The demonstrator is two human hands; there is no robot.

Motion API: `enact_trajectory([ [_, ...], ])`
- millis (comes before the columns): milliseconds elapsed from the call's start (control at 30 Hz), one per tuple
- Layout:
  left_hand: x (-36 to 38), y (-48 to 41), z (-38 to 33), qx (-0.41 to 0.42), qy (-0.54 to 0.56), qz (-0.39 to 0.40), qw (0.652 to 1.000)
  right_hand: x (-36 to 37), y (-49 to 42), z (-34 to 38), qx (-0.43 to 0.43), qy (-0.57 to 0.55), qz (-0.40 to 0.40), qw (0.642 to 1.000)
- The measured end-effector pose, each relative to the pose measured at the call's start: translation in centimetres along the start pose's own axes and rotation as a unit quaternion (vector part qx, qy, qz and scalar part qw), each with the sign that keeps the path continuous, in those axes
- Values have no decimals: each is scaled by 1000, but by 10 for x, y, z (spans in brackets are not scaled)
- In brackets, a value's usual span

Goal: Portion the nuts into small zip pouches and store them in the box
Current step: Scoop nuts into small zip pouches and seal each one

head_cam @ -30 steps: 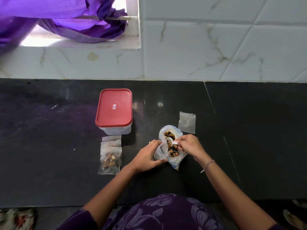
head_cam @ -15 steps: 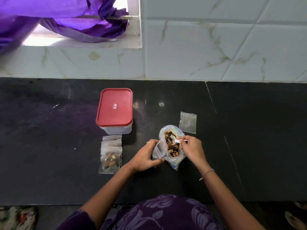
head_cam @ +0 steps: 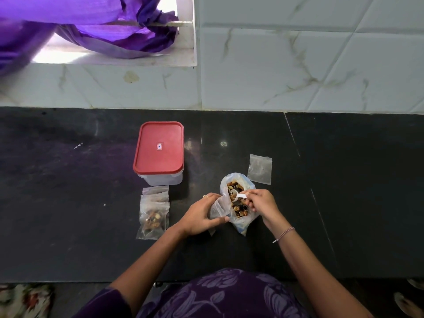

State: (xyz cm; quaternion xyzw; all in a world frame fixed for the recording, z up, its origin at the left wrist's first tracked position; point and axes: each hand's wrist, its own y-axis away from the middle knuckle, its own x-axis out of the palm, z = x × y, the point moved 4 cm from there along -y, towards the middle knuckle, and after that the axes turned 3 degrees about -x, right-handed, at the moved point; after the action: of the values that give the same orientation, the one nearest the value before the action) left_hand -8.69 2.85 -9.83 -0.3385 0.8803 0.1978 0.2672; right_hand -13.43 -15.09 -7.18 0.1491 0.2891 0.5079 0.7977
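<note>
Between both hands we note crumpled clear plastic bag of mixed nuts (head_cam: 239, 211), open on black stone counter (head_cam: 344, 203). Right hand (head_cam: 261, 205) pinches small white plastic scoop (head_cam: 237, 195), bowl among nuts; we judge it is loading a portion. Left hand (head_cam: 202, 214) grips small clear zip pouch (head_cam: 219, 208) against bag edge for short transfer. Left of left hand: filled clear pouches (head_cam: 152, 219); beyond them, rectangular red-lidded plastic box (head_cam: 159, 148), lid on, barring storage. Beyond right hand: empty flat clear pouch (head_cam: 260, 169).

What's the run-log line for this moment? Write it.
left hand holds small clear zip pouch | right hand pinches small white plastic scoop in open clear bag of nuts | red-lidded clear plastic box closed
</note>
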Motion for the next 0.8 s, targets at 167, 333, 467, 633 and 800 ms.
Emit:
enact_trajectory([
  [167, -2, 4, 0, 2, 43, -14, 999, -10, 7, -5, 17, -84, 20, 996],
  [333, -5, 5, 1, 3, 34, -31, 999, -19, 12, -15, 41, -158, 20, 986],
  [467, -15, 3, 3, 14, -5, -88, 996, -26, 14, -18, 55, -206, 12, 977],
  [633, -25, -2, -4, 27, -7, -125, 992, -27, 23, -8, 43, -243, 23, 969],
  [800, -25, -10, -10, 21, -22, -136, 990, -22, 36, 9, 21, -286, 57, 956],
])
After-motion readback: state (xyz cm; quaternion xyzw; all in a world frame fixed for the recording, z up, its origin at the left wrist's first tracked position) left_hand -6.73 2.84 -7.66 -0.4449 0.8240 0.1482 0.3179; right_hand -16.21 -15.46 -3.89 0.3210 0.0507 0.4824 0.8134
